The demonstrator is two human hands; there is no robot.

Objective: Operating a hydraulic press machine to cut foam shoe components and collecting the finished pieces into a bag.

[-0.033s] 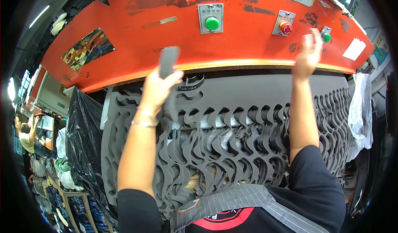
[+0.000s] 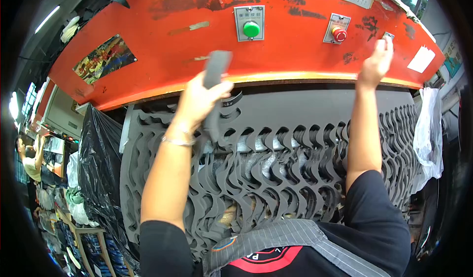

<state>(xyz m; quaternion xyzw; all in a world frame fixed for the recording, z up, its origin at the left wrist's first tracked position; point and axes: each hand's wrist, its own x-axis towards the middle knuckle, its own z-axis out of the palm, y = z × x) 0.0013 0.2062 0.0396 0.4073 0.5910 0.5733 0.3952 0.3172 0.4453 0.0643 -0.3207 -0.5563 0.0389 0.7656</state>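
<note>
1. Orange machine (image 2: 295, 55): its wide front is the landmark for everything below.
2. Grey sheet (image 2: 305, 99): lies in front of the orange machine, just below its lower edge; rows of curved openings fill it, with a plain band nearest the machine.
3. Left hand (image 2: 197, 97): raised before the orange machine's lower edge, left of its middle. The grip is closed, thumb and fingers wrapped around a grey piece.
4. Right hand (image 2: 375, 65): up against the orange machine's right part, fingers stretched out and holding nothing visible.
5. Grey piece (image 2: 217, 67): in the left hand, upper end standing before the orange machine; blur hides whether it is one strip or several.
6. Control plate (image 2: 388, 34): on the orange machine's right, mostly covered by the right fingertips; I cannot tell whether they press. Operating this control seems the step in hand. The next move would call for a deliberate right-hand press, with the left hand and its piece clear of the machine's lower edge.
</note>
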